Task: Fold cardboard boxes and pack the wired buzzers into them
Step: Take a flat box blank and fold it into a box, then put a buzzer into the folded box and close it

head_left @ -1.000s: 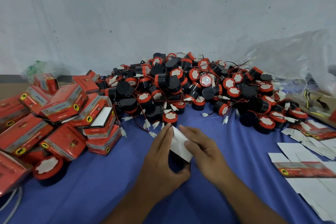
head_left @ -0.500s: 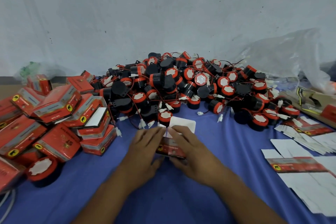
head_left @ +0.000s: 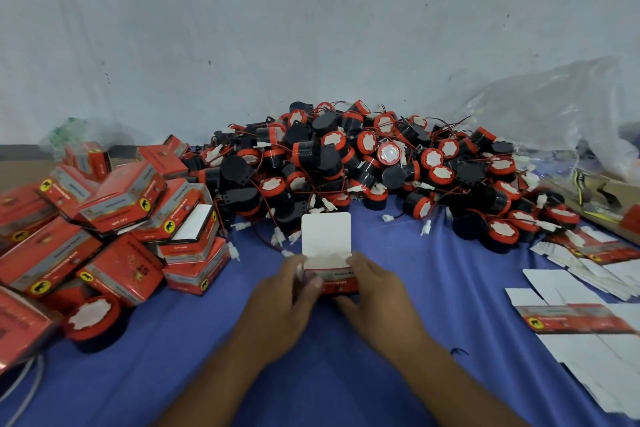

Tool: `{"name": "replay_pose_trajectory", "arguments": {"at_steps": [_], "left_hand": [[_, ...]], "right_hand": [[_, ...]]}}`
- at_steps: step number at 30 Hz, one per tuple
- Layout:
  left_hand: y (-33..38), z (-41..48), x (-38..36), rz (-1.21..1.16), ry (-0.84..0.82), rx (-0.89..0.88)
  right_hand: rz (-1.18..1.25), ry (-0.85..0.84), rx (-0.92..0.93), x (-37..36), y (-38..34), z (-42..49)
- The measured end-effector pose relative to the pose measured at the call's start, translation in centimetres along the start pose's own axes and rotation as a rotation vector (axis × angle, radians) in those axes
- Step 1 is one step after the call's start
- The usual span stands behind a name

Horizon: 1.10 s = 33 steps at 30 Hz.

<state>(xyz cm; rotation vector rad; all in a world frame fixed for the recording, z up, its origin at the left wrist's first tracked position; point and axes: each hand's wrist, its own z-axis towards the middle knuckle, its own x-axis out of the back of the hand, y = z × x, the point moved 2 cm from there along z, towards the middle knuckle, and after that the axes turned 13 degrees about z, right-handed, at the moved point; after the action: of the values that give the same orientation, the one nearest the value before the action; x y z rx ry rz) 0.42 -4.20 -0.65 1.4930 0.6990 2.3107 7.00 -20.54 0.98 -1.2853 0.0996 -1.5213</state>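
Where the blue cloth (head_left: 173,357) reaches the left edge, a white cable (head_left: 24,388) curves out of view. A jumbled pile of closed red boxes (head_left: 114,218) lies above it. One loose buzzer (head_left: 91,321) stands just in front of the pile, white face up.

Toward the middle, the left hand (head_left: 280,302) grips the left end of a small red cardboard box (head_left: 341,281), its thumb pressed on the front face. The box sits low over the cloth between both hands, and its white lid flap (head_left: 326,241) stands open and upright on the far side. The right hand (head_left: 375,295) holds the box's right end, fingers curled under the near lower edge. What is inside the box cannot be told.

Behind it, a big heap of black-and-red wired buzzers (head_left: 363,170) spreads from the middle to the right, with thin red wires and white plugs trailing onto the cloth. Further right, flat unfolded box blanks (head_left: 588,322) lie mostly white side up. A clear plastic bag (head_left: 554,107) slumps against the pale wall (head_left: 311,28).
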Motion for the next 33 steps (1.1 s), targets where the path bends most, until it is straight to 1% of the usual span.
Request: {"name": "replay_pose_trajectory", "arguments": {"at_steps": [2,4,5,7,8,9,10,11,12,15,18,21,22,24,27,29,30,31,32,33], "left_hand": [[-1.0,0.5,0.4,-0.148,-0.035,0.067],[-1.4,0.8,0.7,-0.105,-0.107,0.039],[-1.6,0.9,0.8,-0.065,-0.121,0.033],[-2.1,1.1,1.1,-0.047,-0.129,0.078],[-2.4,1.1,1.2,-0.04,-0.123,0.101],[-2.6,1.2,1.3,-0.015,-0.114,0.114],[-2.8,1.2,1.3,0.028,-0.103,0.116],[-2.9,1.1,1.3,0.068,-0.092,0.11],[-2.8,1.1,1.4,0.087,-0.085,0.105],[-2.7,0.9,1.6,-0.021,-0.109,0.134],[-3.0,0.8,1.9,-0.082,-0.1,0.168],[-3.0,0.9,1.9,-0.089,-0.091,0.173],[-3.1,0.9,1.9,-0.091,-0.094,0.174],[-3.1,0.9,2.0,-0.084,-0.098,0.172],[-3.4,0.9,1.9,-0.089,-0.117,0.161],[-3.4,0.9,1.9,-0.089,-0.133,0.147],[-3.4,0.8,1.9,-0.093,-0.135,0.139],[-3.3,0.8,1.9,-0.098,-0.14,0.131],[-3.2,0.8,1.8,-0.103,-0.148,0.119],[-3.1,0.7,1.8,-0.107,-0.157,0.103]], "right_hand": [[0.163,0.015,0.047,0.5,0.0,0.0],[0.309,0.024,0.087,0.7,0.0,-0.1],[0.382,0.048,0.059,0.9,0.3,0.1],[0.57,0.129,-0.13,1.2,1.8,1.0],[0.638,0.184,-0.232,1.4,2.8,1.7],[0.654,0.234,-0.309,1.5,3.8,2.6],[0.607,0.251,-0.37,1.6,4.8,3.4],[0.513,0.229,-0.4,1.4,5.7,4.2],[0.417,0.18,-0.392,1.2,6.1,5.0],[0.263,-0.026,-0.223,-0.6,6.2,7.5],[0.24,-0.201,-0.052,-2.3,5.4,9.6],[0.225,-0.236,0.004,-3.2,5.0,11.2],[0.222,-0.218,-0.002,-3.4,5.0,11.4],[0.257,-0.129,-0.053,-3.6,5.2,11.4],[0.304,0.042,-0.147,-3.6,6.0,10.4],[0.379,0.207,-0.24,-2.5,6.7,9.6],[0.513,0.319,-0.329,-1.5,6.9,9.2],[0.713,0.432,-0.424,-0.3,6.9,8.8],[0.915,0.521,-0.5,0.9,6.9,8.3],[1.067,0.57,-0.541,2.1,6.8,7.9]]}}
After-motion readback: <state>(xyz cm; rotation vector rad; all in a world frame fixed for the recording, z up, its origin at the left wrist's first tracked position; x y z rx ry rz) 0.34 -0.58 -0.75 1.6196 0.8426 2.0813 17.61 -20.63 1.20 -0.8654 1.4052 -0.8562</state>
